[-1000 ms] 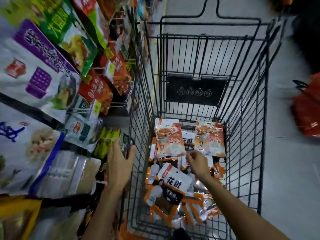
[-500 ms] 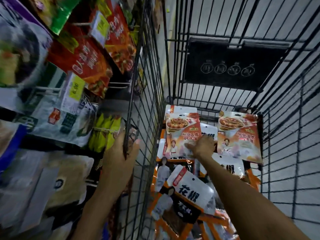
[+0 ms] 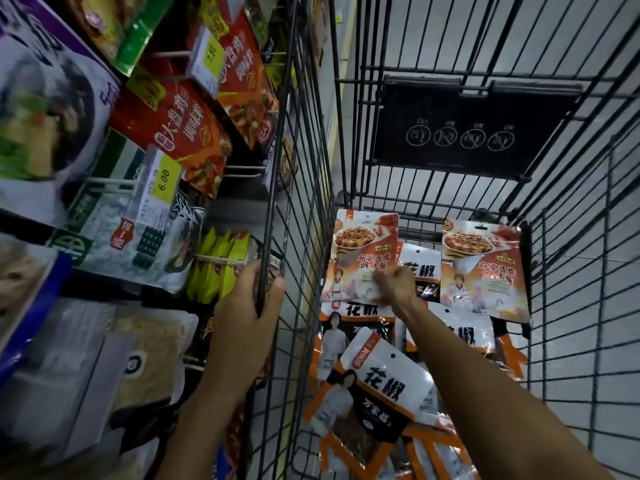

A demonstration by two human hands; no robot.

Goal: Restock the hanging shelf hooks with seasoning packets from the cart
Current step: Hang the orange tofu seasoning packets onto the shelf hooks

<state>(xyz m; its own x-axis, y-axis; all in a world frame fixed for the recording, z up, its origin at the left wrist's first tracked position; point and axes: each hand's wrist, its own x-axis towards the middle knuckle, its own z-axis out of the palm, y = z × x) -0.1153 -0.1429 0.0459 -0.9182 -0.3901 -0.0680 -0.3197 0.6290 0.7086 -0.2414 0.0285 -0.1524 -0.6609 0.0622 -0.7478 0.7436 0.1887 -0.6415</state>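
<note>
Presently the right hand [image 3: 394, 287] pinches the red seasoning packet [image 3: 360, 251], which lies just beyond its fingers. Alongside, the left hand [image 3: 242, 317] grips the cart wall [image 3: 298, 168].

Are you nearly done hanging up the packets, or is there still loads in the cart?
Not nearly. Done: the hooks beside the cart already hold some, like the yellow packets. In hand: the right hand pinches one red packet down in the cart, while the left hand grips its wire side. Left: another red packet and many white pepper packets still lie inside.
</note>
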